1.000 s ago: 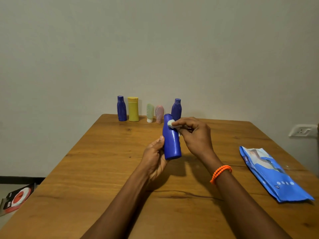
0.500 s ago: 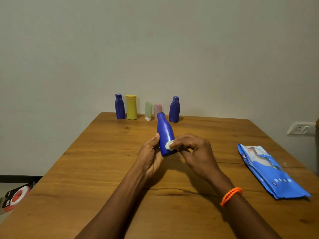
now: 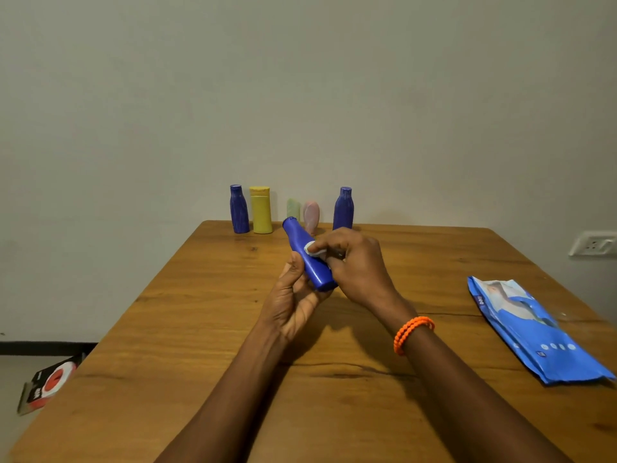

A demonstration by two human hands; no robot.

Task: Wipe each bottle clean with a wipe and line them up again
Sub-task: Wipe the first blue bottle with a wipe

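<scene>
Held item: blue bottle (image 3: pixel 309 259) — smooth matte plastic, slim neck, broader flat base, tilted with cap end away, above the wooden table (image 3: pixel 207 329) near its middle.
Left hand (image 3: pixel 292 300): fingers curled round the lower body, thumb up along the side.
Right hand (image 3: pixel 354 265): fingertips pinching a small white wipe (image 3: pixel 313 248), wadded, pressed against the bottle's upper body.
Row at far table edge, upright: dark blue bottle (image 3: pixel 239 210), yellow bottle (image 3: pixel 260 210) with square shoulders, pale green tube (image 3: pixel 293 208), pink tube (image 3: pixel 311 215), second dark blue bottle (image 3: pixel 343 209). Gap in row not clearly readable.
Also present: blue wipes packet (image 3: pixel 531 329), glossy soft film, flat on the table at right; orange bead bracelet (image 3: pixel 412 332) on right wrist; red-and-black carton (image 3: pixel 46 387) on the floor at left.
Risks, judged: slick plastic likely slippery if damp — possible slide out of the left grip under rubbing pressure. Wipe wad small, so patchy coverage near base and neck. Tubes narrow-footed and close together; liable to topple if knocked on return of the bottle to the row.
</scene>
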